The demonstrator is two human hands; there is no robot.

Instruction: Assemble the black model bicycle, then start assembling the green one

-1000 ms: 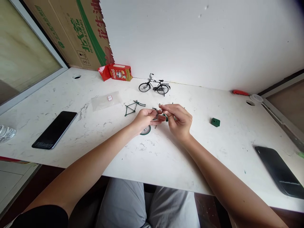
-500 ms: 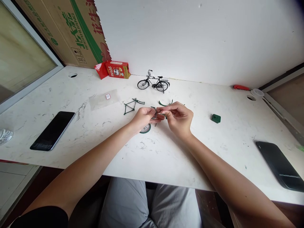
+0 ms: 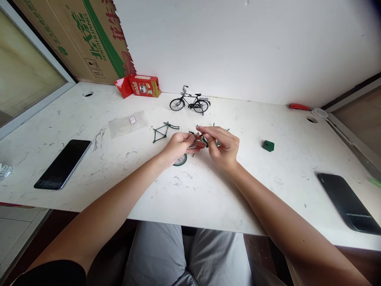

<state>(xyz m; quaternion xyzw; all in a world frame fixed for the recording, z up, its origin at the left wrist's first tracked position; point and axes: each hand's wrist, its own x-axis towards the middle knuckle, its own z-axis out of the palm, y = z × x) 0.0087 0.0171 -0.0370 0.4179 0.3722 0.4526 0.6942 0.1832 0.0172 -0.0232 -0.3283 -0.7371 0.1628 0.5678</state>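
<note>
My left hand (image 3: 178, 146) is closed on a small silver model-bicycle handlebar (image 3: 193, 140), held between thumb and fingers above the table. Close beside it, my right hand (image 3: 224, 147) pinches a tiny dark green piece (image 3: 202, 136), too small to name and partly hidden by the fingertips. Under my left hand lies a green-rimmed toy wheel (image 3: 180, 160), partly covered. A green model-bicycle frame (image 3: 160, 133) rests on the table beyond my left hand. More green parts lie behind my right hand, mostly hidden. A finished-looking black model bicycle (image 3: 190, 105) stands upright at the back.
A clear plastic bag (image 3: 127, 124) and a red box (image 3: 145, 86) lie at the back left, with a phone (image 3: 63, 163) nearer. To the right are a green block (image 3: 268, 145), a black device (image 3: 348, 202) and a red tool (image 3: 300, 107). A white wall stands behind.
My right fingers have lifted slightly and turned, with the forefinger more raised. The left hand keeps its hold on the handlebar. The whole view has shifted a little.
</note>
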